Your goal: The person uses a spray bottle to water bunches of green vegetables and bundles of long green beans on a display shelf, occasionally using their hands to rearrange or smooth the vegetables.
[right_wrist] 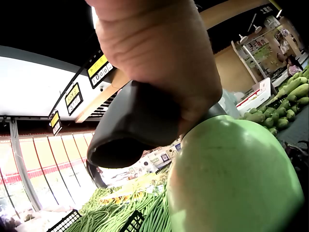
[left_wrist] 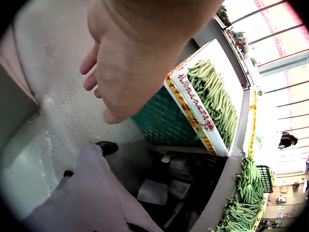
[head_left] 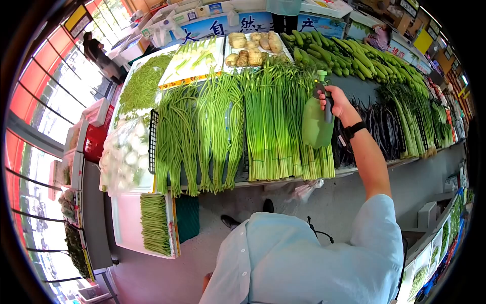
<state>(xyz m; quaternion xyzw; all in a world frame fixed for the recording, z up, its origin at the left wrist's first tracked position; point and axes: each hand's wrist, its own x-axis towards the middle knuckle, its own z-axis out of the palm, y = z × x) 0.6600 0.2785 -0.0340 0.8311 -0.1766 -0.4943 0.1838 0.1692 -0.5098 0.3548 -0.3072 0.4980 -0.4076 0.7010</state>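
Observation:
In the head view my right hand (head_left: 335,102) grips the dark handle of a green spray bottle (head_left: 315,126). The bottle hangs upright over the right end of the green leafy stalks (head_left: 273,126), beside the dark long eggplants (head_left: 379,126). Close up in the right wrist view, the hand (right_wrist: 159,53) wraps round the black handle (right_wrist: 140,116), with the rounded green bottle body (right_wrist: 231,179) below. My left hand (left_wrist: 128,72) hangs low with nothing in it, fingers loose, near a white foam box (left_wrist: 205,118) of green beans (left_wrist: 215,92).
Long beans (head_left: 177,137), bagged white vegetables (head_left: 129,157), root vegetables (head_left: 255,48) and green gourds (head_left: 334,53) cover the stall. A foam box (head_left: 124,223) juts out at the front left. Another produce shelf (head_left: 430,253) stands to the right. People are farther back.

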